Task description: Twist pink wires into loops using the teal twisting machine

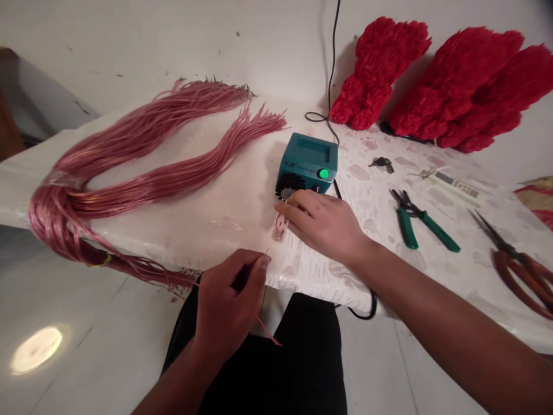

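My left hand (233,294) is closed in a pinch on a thin pink wire (268,329). A fine tip sticks up past the thumb, and one end of the wire hangs below the hand over my lap. My right hand (322,222) reaches to the front of a small teal machine (309,158) with a lit green button (322,173). Its fingers are bent together by the dark toothed ring (290,185) on the machine's front; what they grip, if anything, is hidden. Just under the fingertips lies a small clear, pinkish piece (280,227).
A big bundle of pink wires (147,173) lies on the left, partly over the table edge. To the right are green-handled wire strippers (417,216), scissors (521,262), a white calculator-like device (455,187) and small dark keys (382,165). Red flower bunches (466,86) stand behind.
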The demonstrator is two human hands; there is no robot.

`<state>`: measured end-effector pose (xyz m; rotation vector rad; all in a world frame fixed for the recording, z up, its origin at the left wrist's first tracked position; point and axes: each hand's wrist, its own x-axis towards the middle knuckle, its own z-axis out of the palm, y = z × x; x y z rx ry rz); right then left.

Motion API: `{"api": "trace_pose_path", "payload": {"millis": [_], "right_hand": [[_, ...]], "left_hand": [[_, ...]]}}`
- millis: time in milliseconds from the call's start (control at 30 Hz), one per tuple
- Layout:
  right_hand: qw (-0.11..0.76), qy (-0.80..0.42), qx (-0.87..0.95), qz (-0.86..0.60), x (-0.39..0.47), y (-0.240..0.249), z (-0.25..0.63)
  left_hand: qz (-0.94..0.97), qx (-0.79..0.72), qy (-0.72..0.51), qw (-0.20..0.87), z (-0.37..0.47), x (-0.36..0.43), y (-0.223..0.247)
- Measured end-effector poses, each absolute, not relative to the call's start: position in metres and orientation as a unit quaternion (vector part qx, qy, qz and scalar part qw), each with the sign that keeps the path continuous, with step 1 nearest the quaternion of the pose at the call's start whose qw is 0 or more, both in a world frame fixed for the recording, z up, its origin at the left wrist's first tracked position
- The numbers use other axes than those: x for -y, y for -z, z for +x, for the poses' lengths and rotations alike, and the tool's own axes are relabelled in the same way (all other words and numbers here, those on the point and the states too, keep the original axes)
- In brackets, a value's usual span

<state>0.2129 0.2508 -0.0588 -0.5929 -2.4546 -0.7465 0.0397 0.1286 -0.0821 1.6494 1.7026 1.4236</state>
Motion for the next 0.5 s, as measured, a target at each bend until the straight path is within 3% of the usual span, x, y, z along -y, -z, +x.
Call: {"api": "trace_pose_path", "payload": {"millis": [200,500], "right_hand": [[0.305,0.263,0.899,-0.174,-0.257,0.063,0.213],[0.314,0.241,0.896,-0.204,-0.255,0.067,0.212]], "left_hand": [[0.619,-0.596,-0.490,0.148,0.044,-0.135,0.083],[0.619,-0.616,-0.465,0.146,0.049,-0.141,0.080]]}}
